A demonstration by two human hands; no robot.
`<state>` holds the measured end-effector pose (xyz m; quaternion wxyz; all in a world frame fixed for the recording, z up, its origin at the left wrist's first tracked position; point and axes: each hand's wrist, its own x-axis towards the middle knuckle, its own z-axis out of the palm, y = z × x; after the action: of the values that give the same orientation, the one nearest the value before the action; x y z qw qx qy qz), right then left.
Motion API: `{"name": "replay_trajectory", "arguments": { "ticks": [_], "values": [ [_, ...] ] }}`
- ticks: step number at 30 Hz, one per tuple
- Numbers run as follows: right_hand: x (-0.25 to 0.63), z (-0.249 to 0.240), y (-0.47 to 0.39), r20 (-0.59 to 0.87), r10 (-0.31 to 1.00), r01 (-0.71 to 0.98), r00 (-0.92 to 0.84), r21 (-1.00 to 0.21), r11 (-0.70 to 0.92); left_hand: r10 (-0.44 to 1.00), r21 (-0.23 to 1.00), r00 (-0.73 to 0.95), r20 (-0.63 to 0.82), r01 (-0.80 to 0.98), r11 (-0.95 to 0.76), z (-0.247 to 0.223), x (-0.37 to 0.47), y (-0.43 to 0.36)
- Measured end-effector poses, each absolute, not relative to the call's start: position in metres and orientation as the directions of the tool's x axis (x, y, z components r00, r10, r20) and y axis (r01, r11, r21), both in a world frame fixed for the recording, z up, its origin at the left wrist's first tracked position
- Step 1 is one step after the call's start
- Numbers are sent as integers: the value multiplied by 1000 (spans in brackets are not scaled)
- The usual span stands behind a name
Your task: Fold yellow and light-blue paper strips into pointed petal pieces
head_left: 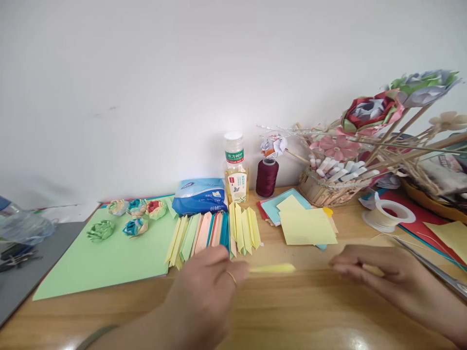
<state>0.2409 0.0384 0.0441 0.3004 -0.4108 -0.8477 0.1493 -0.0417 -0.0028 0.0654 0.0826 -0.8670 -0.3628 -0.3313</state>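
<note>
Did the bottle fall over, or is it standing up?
Standing up: the bottle has its white cap at the top and its green label right way up.

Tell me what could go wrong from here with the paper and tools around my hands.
The scissors lie close beside your right hand, so it might brush against them. Your left hand grips the yellow strip at one end, so the free end could bend. The bottle stands just behind the folded papers; if knocked, it might topple onto them.
</note>
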Motion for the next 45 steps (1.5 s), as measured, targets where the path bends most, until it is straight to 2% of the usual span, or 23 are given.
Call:
{"name": "replay_trajectory", "arguments": {
  "ticks": [2, 4, 7, 10, 13, 15, 17, 20, 25, 31, 35, 40, 42, 45],
  "values": [
    [248, 42, 45, 380, 833, 610, -402, -567, 553, 542, -98, 503, 673, 787, -609, 69, -51, 3],
    [250, 37, 50, 415, 837, 631, -357, -554, 544, 539, -249, 503, 675, 844, -475, 67, -57, 10],
    [250, 24, 55, 501, 792, 722, -350, -395, 568, 592, -271, 447, 671, 891, -365, 61, -60, 21],
    [251, 10, 60, 492, 746, 788, -448, -177, 590, 590, -295, 450, 671, 891, -345, 60, -56, 24],
    [254, 2, 64, 453, 707, 784, -543, -28, 620, 500, -387, 583, 640, 807, -447, 59, -45, 18],
    [254, 0, 65, 459, 667, 760, -586, 24, 650, 434, -321, 669, 603, 702, -636, 55, -37, 12],
    [253, 1, 63, 477, 650, 754, -592, 41, 656, 403, -237, 703, 586, 624, -745, 48, -31, 5],
    [249, 4, 59, 527, 671, 789, -521, -2, 614, 399, -165, 707, 583, 585, -794, 40, -24, 0],
    [235, 12, 46, 588, 643, 764, -490, -67, 642, 376, -138, 642, 669, 604, -785, 39, -18, -3],
    [210, 20, 21, 493, 606, 606, -624, -185, 774, 378, -144, 608, 699, 636, -758, 30, -10, -6],
    [201, 21, 10, 299, 589, 506, -751, -312, 804, 392, -117, 595, 701, 639, -760, 15, -6, -11],
    [210, 32, 15, 3, 634, 552, -773, -492, 674, 503, 26, 579, 642, 639, -769, 4, -8, -17],
    [216, 36, 18, -51, 648, 573, -760, -523, 631, 584, 148, 549, 598, 640, -754, -2, -9, -20],
    [221, 37, 20, -92, 649, 575, -755, -567, 589, 741, 404, 398, 541, 649, -644, -14, -8, -24]
  ]
}}
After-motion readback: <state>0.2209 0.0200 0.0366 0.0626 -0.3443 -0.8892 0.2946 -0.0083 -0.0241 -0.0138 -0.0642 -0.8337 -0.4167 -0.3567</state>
